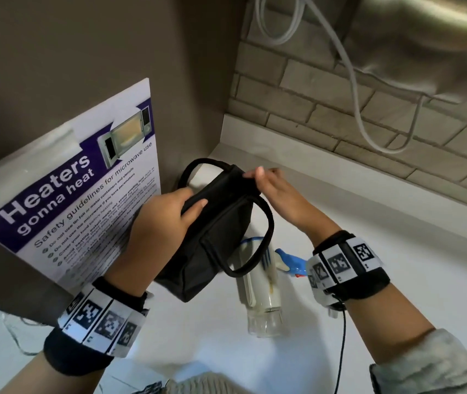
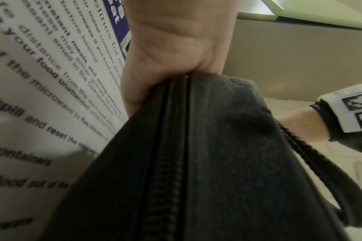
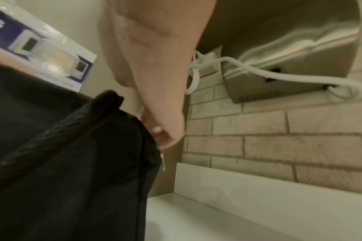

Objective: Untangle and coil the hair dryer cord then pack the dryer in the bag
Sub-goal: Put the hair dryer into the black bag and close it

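Black bag [image 1: 215, 231] held up off the white counter [image 1: 368, 251], both hands on it. Left hand [image 1: 161, 220] clamped round the near end of the top seam, fingers curled over the fabric. Right hand [image 1: 272, 189] pinching the far end of that same seam, right about where the little metal zip pull [image 3: 162, 162] hangs. Zip [image 2: 171, 163] looks closed along the whole stretch visible from the left wrist view.

Handling-wise: soft fabric, sags and folds wherever it isn't supported, so probably light and floppy, nothing fragile about the shell itself. Two loop handles [image 1: 255, 237] flopping loose, easy to snag. Best grip looks like exactly this: one end of the seam pinned for tension, the pull worked with the other hand. Otherwise the zip will likely bunch.

No hair dryer or its cord visible anywhere, can't tell if already inside.

Also around: clear glass jar [image 1: 260, 297] lying on the counter under the bag, something blue [image 1: 289, 264] beside it, microwave safety poster [image 1: 84, 200] on the left.
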{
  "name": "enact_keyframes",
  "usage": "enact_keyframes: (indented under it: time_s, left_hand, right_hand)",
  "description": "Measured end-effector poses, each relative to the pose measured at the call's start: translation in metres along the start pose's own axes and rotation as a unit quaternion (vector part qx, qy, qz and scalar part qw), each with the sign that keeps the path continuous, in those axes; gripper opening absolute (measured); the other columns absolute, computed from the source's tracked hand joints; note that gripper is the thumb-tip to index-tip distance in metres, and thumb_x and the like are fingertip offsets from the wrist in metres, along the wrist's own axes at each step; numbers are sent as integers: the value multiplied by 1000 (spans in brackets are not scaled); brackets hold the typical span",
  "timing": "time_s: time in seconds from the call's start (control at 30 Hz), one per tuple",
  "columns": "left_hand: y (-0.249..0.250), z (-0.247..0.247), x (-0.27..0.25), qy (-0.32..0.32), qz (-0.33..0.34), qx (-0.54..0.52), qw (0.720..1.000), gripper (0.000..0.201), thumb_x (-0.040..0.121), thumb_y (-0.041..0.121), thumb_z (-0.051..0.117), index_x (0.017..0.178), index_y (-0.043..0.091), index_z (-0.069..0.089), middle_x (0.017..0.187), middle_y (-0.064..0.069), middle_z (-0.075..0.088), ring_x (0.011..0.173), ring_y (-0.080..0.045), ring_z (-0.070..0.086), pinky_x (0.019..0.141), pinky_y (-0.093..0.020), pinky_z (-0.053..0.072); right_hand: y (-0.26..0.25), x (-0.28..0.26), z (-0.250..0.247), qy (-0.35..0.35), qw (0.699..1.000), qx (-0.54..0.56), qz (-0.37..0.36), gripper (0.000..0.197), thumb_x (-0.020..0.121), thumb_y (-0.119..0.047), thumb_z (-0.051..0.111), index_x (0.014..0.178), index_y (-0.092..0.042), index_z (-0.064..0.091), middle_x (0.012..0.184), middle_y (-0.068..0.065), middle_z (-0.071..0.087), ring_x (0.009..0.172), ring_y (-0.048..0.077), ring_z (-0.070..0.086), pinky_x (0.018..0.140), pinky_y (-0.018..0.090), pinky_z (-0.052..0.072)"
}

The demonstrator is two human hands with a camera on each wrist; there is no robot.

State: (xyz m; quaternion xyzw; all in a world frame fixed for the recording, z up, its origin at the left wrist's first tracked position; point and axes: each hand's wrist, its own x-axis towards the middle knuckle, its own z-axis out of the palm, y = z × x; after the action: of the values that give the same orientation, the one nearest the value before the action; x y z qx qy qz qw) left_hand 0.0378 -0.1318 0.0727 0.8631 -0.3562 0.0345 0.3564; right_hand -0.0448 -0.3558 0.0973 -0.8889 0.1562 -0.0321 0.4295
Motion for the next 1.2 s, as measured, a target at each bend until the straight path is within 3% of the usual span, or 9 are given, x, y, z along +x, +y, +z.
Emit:
enact_keyframes:
  time_s: [0.1, 0.23, 0.33, 0.4, 0.5, 0.57, 0.67, 0.97, 1.2]
  left_hand:
    - [-1, -3, -9, 34, 25, -23, 999, 29, 93, 34, 55, 68, 24, 46, 50, 9, 41, 49, -8, 48, 48, -17, 33]
    - [1, -5, -21, 33, 37, -44, 998, 33, 92, 29, 58, 63, 21, 42, 47, 9, 36, 49, -10, 46, 50, -14, 33]
    - [-3, -2, -23, 21, 39, -39, 998, 36, 92, 30, 58, 63, 12, 47, 49, 0, 43, 47, -15, 45, 48, -25, 35]
    - [-4, -2, -23, 19, 45, -32, 998, 36, 92, 29, 58, 64, 10, 48, 49, -4, 44, 46, -18, 44, 49, -29, 36]
    - [-1, -4, -24, 20, 39, -31, 999, 34, 92, 29, 58, 64, 11, 49, 49, 1, 43, 46, -13, 44, 48, -24, 34]
    - [1, -4, -24, 32, 25, -31, 999, 30, 93, 27, 57, 68, 11, 52, 49, 9, 39, 45, -7, 43, 46, -16, 31]
    - [4, -2, -24, 58, 8, -28, 998, 24, 95, 24, 54, 74, 10, 54, 49, 11, 38, 44, -6, 42, 47, -15, 28]
    - [5, -3, -7, 70, -130, -82, 986, 22, 94, 28, 53, 86, 8, 49, 59, 1, 42, 55, -15, 40, 50, -27, 24]
    - [-12, -6, 7, 32, -188, -206, 960, 25, 90, 34, 59, 84, 12, 49, 62, -2, 42, 60, -21, 43, 65, -33, 35]
  right_hand:
    - [7, 20, 3, 23, 992, 28, 123, 52, 98, -51, 32, 126, -14, 55, 123, 9, 59, 113, 21, 54, 99, 34, 42]
    - [6, 33, 14, -32, 924, 234, 301, 38, 95, -48, 45, 90, -14, 61, 81, 3, 62, 68, 15, 59, 54, 22, 48]
    - [-2, 41, 19, 8, 891, 304, 337, 29, 94, -35, 54, 73, -15, 55, 58, 1, 55, 37, 9, 51, 33, 12, 38]
    - [-2, 50, 21, 33, 888, 323, 325, 25, 93, -25, 56, 71, -13, 55, 58, 2, 55, 41, 9, 51, 35, 14, 41]
    - [4, 63, 23, 82, 931, 265, 239, 17, 89, -9, 62, 72, -9, 63, 68, 2, 64, 66, 13, 55, 60, 23, 49]
    - [2, 61, 23, 134, 976, 71, 153, 14, 85, -12, 65, 75, -4, 70, 74, 5, 69, 73, 18, 60, 67, 31, 51]
    - [-15, 50, 31, 160, 957, -244, 6, 19, 84, -12, 58, 79, -4, 74, 80, 13, 69, 76, 30, 64, 64, 29, 45]
    - [-63, -5, 66, 182, 886, -354, -238, 6, 75, -13, 70, 69, -10, 71, 72, 7, 63, 70, 28, 60, 54, 26, 35]
    - [-70, -56, 99, 198, 865, -228, -402, 6, 84, -4, 67, 84, -2, 73, 72, 13, 64, 67, 29, 55, 68, 32, 38]
